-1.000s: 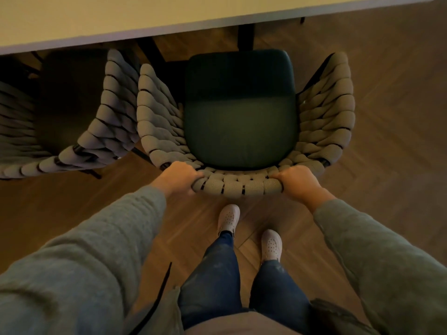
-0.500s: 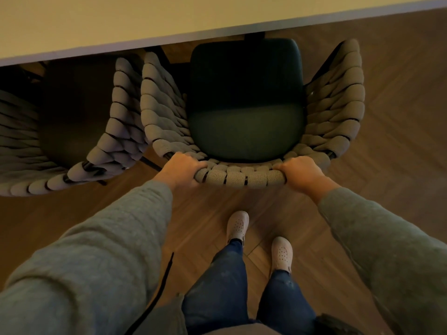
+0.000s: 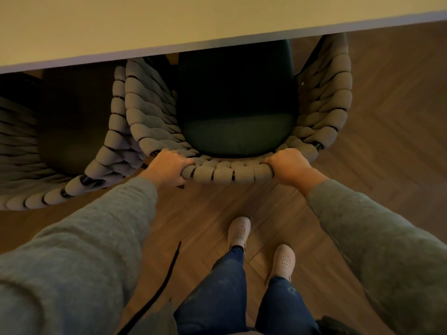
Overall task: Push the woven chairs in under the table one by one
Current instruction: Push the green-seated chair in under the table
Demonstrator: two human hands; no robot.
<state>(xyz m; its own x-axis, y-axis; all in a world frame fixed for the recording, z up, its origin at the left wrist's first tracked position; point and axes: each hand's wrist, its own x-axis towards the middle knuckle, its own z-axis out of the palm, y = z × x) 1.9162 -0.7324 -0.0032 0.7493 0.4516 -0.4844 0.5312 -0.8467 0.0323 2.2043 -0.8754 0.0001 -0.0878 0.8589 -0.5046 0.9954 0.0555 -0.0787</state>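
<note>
We're holding the woven chair [image 3: 229,174] by the top of its back. Left hand [image 3: 169,169] and right hand [image 3: 287,166] are sitting at either end of the rail, fingers [image 3: 185,162] curled over it and clamping down on the weave, nothing loose.

Ahead of our fingers the dark seat cushion [image 3: 238,100] is sitting partway under the table [image 3: 169,27]. The edge is hiding the front of it, while the back part and the rail are out on our side. We're reckoning this one is roughly halfway in.

For doing it nicely, we're wanting equal pressure from both hands so the chair is going in straight and not swinging.

The spot to watch is just outside our left fingers, where the neighbouring chair [image 3: 113,141] is sitting right up against our chair's woven side. We can't tell if they're actually rubbing, but it's looking tight. If it starts dragging, we'd be easing the push a touch toward the right.

Beyond the right fingers the woven arm is passing under the table edge and seems to be clearing it. Its tip is hidden though, so no promises.

We're thinking slow and flat along the wood floor [image 3: 387,141], not tipping it, with our shoes [image 3: 239,232] well behind the rail.
</note>
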